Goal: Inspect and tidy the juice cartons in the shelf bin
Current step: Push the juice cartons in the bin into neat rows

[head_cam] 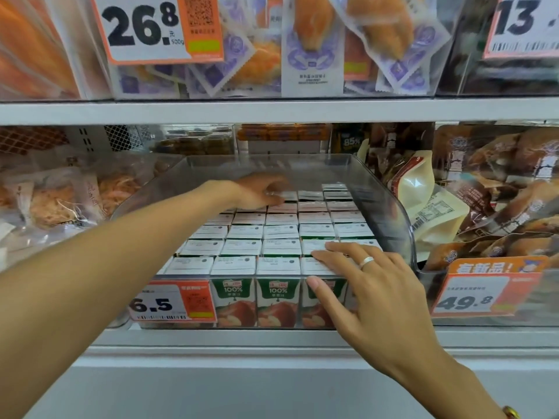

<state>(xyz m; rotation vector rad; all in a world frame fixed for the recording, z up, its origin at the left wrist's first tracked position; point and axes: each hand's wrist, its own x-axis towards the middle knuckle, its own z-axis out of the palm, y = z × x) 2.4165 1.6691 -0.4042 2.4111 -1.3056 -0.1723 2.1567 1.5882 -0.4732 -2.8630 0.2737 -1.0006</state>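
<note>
On the middle shelf, between bins of bagged snacks, sits a clear plastic shelf bin packed with juice cartons standing upright in tight rows, their white tops facing up and the apple fronts of the first row showing through the front wall beside an orange price tag reading 6.5. What worries me from where I stand is the reach to the back: the left forearm crosses low over the near rows, and a careless drag of it could knock a carton askew or tip one where the back rows look less full. A hard press at the front could also shove the first row against the clear wall and rock the whole bin on the shelf, and the price tag clipped there looks easy to brush loose. The left hand is deep in the bin at the rear left, fingers curled down onto the tops of the back cartons; they appear to be closing on one, though I cannot tell whether it truly grips it or only touches. The right hand, wearing a ring, lies spread and flat, fingers straight on the tops of the front right cartons, thumb against the bin's front wall, holding nothing. Both hands are well apart, one front, one back
</note>
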